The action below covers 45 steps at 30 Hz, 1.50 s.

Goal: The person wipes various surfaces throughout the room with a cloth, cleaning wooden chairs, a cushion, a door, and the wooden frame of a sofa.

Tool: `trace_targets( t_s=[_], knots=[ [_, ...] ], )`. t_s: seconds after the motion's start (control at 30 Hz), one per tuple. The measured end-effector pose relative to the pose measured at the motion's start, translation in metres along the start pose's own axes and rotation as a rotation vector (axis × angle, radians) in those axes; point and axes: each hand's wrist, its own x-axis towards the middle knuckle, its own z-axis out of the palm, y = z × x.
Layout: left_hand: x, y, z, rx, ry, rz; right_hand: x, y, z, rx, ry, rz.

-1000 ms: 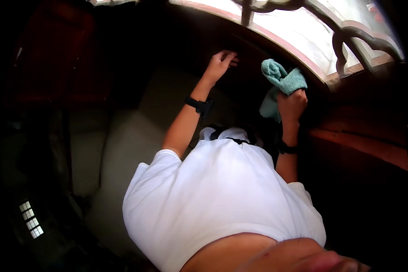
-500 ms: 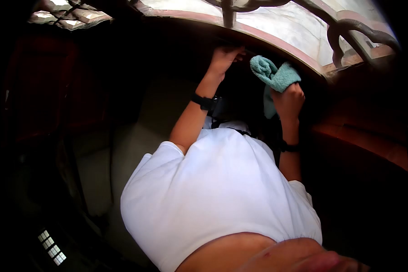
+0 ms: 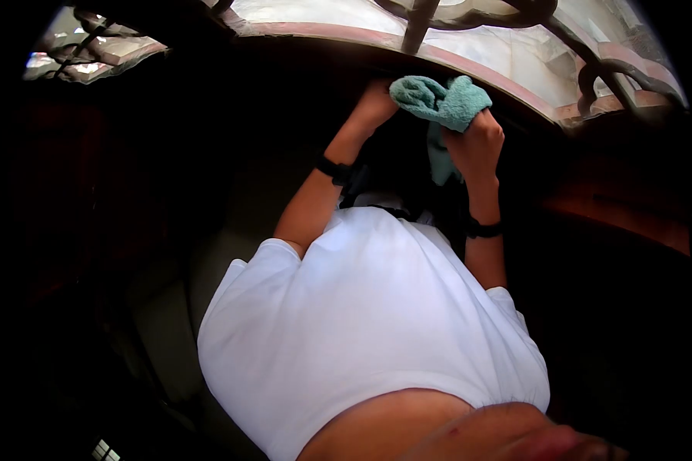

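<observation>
A green cloth (image 3: 457,104) is bunched in my right hand (image 3: 478,146), whose fingers are closed round it; one end hangs down beside the wrist. The folded left end of the cloth overlaps the fingers of my left hand (image 3: 377,104), so whether they grip anything is hidden. Both hands are raised near the dark lower edge of a window (image 3: 492,58). Black bands circle both wrists.
Curved dark lattice bars (image 3: 419,27) cross the window. A second latticed window (image 3: 100,54) shows at the upper left. Reddish-brown wood (image 3: 630,211) lies at the right. Much of the surroundings is too dark to make out.
My right hand has carried the cloth left and slightly up, up against my left hand. The fingers of my left hand, visible before, are now behind the cloth. The view has shifted a little.
</observation>
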Motion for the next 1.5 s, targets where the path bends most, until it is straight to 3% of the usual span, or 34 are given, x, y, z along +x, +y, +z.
trace_targets(
  t_s=[0.13,0.2,0.27,0.37,0.5,0.6,0.67,0.83,1.0,1.13,1.2,1.3,1.4,1.5],
  knots=[
    [0.015,-0.035,-0.036,0.110,-0.151,0.279,-0.004,0.017,0.009,0.010,0.084,-0.032],
    [0.004,-0.032,-0.061,0.783,-0.173,0.026,-0.005,0.028,0.001,0.017,0.221,-0.044],
    [-0.003,-0.063,-0.100,0.755,-0.237,0.021,-0.008,0.044,-0.006,0.078,0.282,-0.039],
    [-0.007,-0.122,-0.159,0.762,-0.213,0.192,-0.009,0.045,-0.019,0.125,0.339,0.076],
    [-0.022,-0.144,-0.184,0.920,-0.212,0.112,-0.005,0.008,-0.007,-0.035,0.332,0.140],
    [-0.029,-0.147,-0.188,0.975,-0.188,0.052,0.005,-0.023,0.022,0.119,0.225,-0.029],
    [-0.035,-0.144,-0.182,1.022,-0.194,-0.027,0.015,-0.043,0.041,0.207,0.109,0.021],
    [-0.037,-0.144,-0.184,1.083,-0.219,-0.153,0.018,-0.067,0.049,0.208,0.174,0.120],
    [-0.028,-0.151,-0.204,1.044,-0.182,-0.170,-0.006,-0.019,0.023,0.165,0.379,0.097],
    [-0.021,-0.153,-0.215,0.983,-0.107,-0.209,-0.040,0.053,0.023,-0.019,0.643,0.283],
    [-0.023,-0.150,-0.225,0.934,-0.035,-0.233,-0.064,0.068,0.028,-0.024,0.623,0.320],
    [-0.020,-0.143,-0.245,0.832,0.124,-0.303,-0.102,0.103,0.044,0.042,0.485,0.512],
    [-0.015,-0.125,-0.268,0.721,0.308,-0.335,-0.173,0.238,0.092,0.042,0.221,0.445],
    [-0.015,-0.107,-0.294,0.759,0.377,-0.073,-0.179,0.284,0.150,-0.135,-0.051,0.501]
  ],
)
